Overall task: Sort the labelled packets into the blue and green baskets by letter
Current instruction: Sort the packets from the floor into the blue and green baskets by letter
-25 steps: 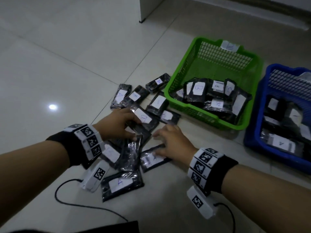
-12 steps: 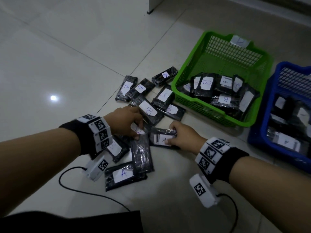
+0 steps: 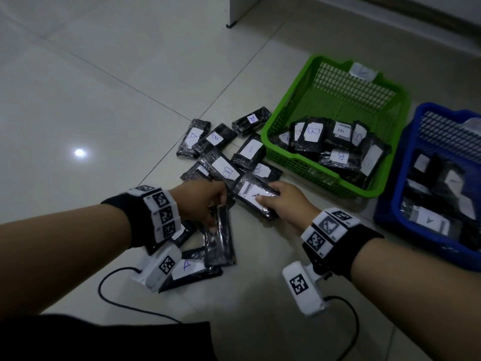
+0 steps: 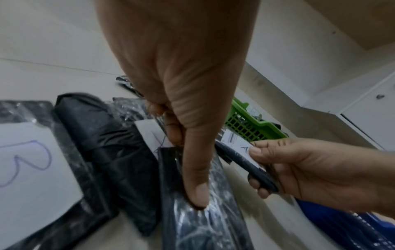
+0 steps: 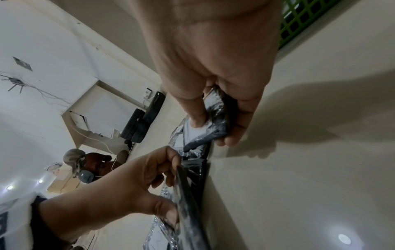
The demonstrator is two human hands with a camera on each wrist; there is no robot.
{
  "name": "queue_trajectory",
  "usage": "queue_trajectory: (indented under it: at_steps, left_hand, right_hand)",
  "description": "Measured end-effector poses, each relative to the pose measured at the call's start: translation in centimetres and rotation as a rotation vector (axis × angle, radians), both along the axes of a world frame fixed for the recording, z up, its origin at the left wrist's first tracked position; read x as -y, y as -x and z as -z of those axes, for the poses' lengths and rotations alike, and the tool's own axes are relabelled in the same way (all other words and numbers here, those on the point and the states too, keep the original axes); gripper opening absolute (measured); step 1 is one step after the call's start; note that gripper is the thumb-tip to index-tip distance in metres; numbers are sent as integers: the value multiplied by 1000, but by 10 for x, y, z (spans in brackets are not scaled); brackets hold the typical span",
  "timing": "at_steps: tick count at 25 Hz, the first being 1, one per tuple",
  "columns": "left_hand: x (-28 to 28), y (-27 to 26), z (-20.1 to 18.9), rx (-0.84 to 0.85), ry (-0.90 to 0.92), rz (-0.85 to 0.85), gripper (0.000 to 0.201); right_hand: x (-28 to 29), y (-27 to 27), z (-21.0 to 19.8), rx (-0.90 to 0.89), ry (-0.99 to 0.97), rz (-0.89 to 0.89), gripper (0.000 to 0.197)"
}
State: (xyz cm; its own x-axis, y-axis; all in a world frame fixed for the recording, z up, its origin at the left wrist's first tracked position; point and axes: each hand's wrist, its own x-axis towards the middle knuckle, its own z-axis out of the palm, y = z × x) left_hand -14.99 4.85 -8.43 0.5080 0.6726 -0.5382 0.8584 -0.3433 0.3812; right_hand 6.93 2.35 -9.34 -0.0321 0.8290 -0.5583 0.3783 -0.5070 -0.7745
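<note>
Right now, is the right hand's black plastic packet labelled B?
No, the black plastic packet gripped by the right hand shows a handwritten A on its white label.

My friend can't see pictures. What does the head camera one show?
Two hands each grip a black packet on a pale floor: the right hand holds one labelled A, the left hand another. Beside them stand a green basket and a blue basket.
</note>
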Motion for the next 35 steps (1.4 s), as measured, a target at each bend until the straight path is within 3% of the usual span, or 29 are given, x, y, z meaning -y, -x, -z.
queue_trajectory:
  at_steps: [3, 7, 11, 15, 19, 21, 23, 25, 31, 35]
  left_hand:
    - [-15, 0, -15, 163, 74, -159, 45]
    - [-33, 0, -53, 444, -38, -318, 30]
    - [-42, -15, -79, 729, -261, -326, 27]
    - [-38, -54, -78, 929, -258, -358, 28]
    - [-40, -89, -68, 925, -193, -230, 25]
    - [-46, -104, -69, 871, -91, -150, 33]
    - [-53, -125, -76, 811, 36, -166, 38]
    - [-65, -152, -80, 786, 48, -247, 33]
    - [-82, -213, -41, 425, -248, -40, 48]
    - [-68, -223, -17, 460, -515, -13, 54]
  right_hand:
    - [-4, 3, -9, -43, -50, 48, 16]
    - [-17, 4, -38, -223, -78, 190, 18]
    - [-37, -6, -73, -438, -179, 402, 19]
    - [-51, -29, -94, -556, -234, 545, 9]
    - [-55, -60, -95, -485, -301, 646, 12]
    - [-54, -80, -94, -428, -313, 696, 8]
    - [-51, -102, -90, -360, -333, 749, 8]
    - [-48, -122, -84, -244, -351, 803, 23]
    - [-20, -191, -71, 201, -360, 979, 34]
    - [4, -225, -63, 348, -349, 1004, 35]
